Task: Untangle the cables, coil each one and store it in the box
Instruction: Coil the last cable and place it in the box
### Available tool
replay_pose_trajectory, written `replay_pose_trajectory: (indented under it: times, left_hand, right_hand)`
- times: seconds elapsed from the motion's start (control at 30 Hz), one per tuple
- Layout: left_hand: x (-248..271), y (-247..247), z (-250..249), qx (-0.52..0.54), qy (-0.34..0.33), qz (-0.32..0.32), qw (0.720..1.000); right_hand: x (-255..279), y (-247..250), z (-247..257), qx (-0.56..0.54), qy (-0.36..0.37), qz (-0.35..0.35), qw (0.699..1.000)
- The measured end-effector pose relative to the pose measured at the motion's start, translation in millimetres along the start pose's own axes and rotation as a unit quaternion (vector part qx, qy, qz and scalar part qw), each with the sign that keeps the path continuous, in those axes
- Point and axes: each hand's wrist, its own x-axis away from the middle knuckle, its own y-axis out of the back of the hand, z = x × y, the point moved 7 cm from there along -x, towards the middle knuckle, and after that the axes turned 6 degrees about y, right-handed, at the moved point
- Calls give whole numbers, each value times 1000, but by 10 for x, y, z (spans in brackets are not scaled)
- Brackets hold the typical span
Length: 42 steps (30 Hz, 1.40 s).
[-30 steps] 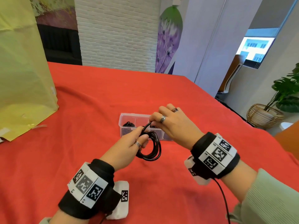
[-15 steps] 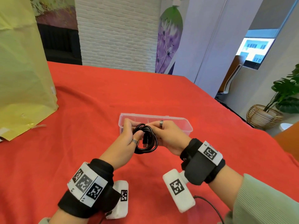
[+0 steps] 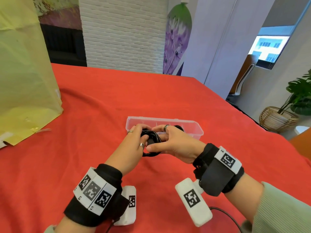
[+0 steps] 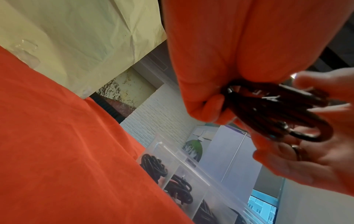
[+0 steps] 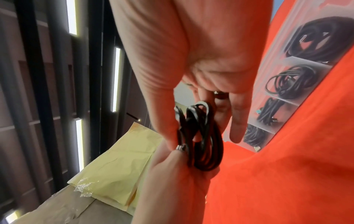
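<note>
A coiled black cable (image 3: pixel 151 140) (image 4: pixel 277 112) (image 5: pixel 201 136) hangs between both hands, just in front of the clear plastic box (image 3: pixel 195 132). My left hand (image 3: pixel 134 142) grips the coil's left side with fingers curled round the strands. From the right, my right hand (image 3: pixel 166 142) pinches the coil with thumb and fingers. The box (image 5: pixel 298 84) is divided into compartments, and several of them hold coiled black cables (image 5: pixel 291 81) (image 4: pixel 153 165). The hands cover the box's near left part in the head view.
A red cloth (image 3: pixel 101 101) covers the table. A large yellow paper bag (image 3: pixel 25 73) stands at the far left. Off the table's right edge are a wicker basket (image 3: pixel 277 118) with a plant and a chair.
Both hands drew together around the coil and pressed it smaller. The right wrist dropped and turned palm-in. The coil moved a little toward the box.
</note>
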Motion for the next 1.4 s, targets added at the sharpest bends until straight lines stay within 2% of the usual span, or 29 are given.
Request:
replay_pose_trajectory:
  times: [0.13,0.3,0.47,0.53,0.6,0.63,0.7,0.8,0.87,0.97,1.0,1.1,1.17,1.23,1.4]
  left_hand:
    - [-44,31,89,-18,16,-20,1000]
    - [-33,45,97,-13,39,-9,999]
    - [-16,55,114,-6,62,-7,998]
    - [-18,83,153,12,81,-16,997]
    - [-17,103,170,33,93,-24,995]
    - [-18,109,171,45,96,-26,994]
    - [-15,116,172,82,103,-28,991]
    - [-7,121,201,160,129,-31,978]
    - [5,123,184,233,143,-34,961]
    - [15,113,135,377,147,-27,914]
    - [9,117,129,426,145,-24,893]
    - [8,88,106,524,154,16,838]
    - [28,22,88,548,166,57,818]
    - [46,-25,85,581,172,82,791]
    - [74,-60,6,643,156,104,742]
  right_hand:
    - [14,-32,34,35,27,-5,999]
    - [46,-118,226,201,131,36,970]
    - [28,-140,193,253,152,61,953]
    - [24,-55,203,369,177,-1,912]
    - [81,0,309,479,231,-90,842]
    - [121,-21,369,507,271,-112,811]
    - [172,-108,441,543,331,-120,763]
    - [193,-221,455,603,344,-125,709]
    - [202,-247,445,622,327,-131,700]
    - [189,-193,460,578,298,-123,750]
    - [207,-193,484,568,313,-126,750]
    - [269,-252,549,577,358,-140,721]
    - [309,-287,570,582,381,-146,703]
    - [325,-287,583,577,390,-146,703]
    - [347,-330,563,574,435,-147,678]
